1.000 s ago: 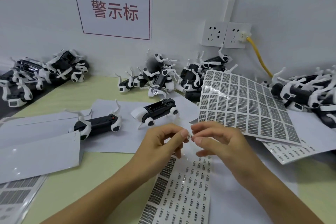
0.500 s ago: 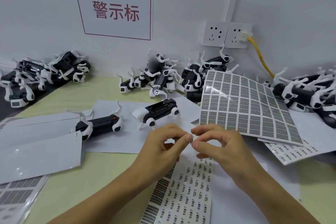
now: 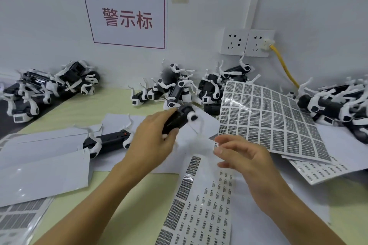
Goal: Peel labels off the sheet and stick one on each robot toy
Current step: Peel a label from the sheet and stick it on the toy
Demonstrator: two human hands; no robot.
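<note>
Left hand (image 3: 153,139) has its fingers wrapped round a toy (image 3: 179,118), lifted mid-frame so it's easy to tag. Right hand (image 3: 241,157) pinches a tiny label (image 3: 216,144) just beside it, over the sheet (image 3: 201,213) at bottom center, probably ready to stick.

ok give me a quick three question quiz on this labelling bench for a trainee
1. True or false: the left hand grips a black-and-white plastic robot toy.
2. Multiple choice: the small white peeled label is at the fingertips of the A) left hand B) right hand C) neither.
3. Fill in: the yellow cable plugs into the ___ white wall socket.

Key: 1 true; 2 B; 3 right.
</note>
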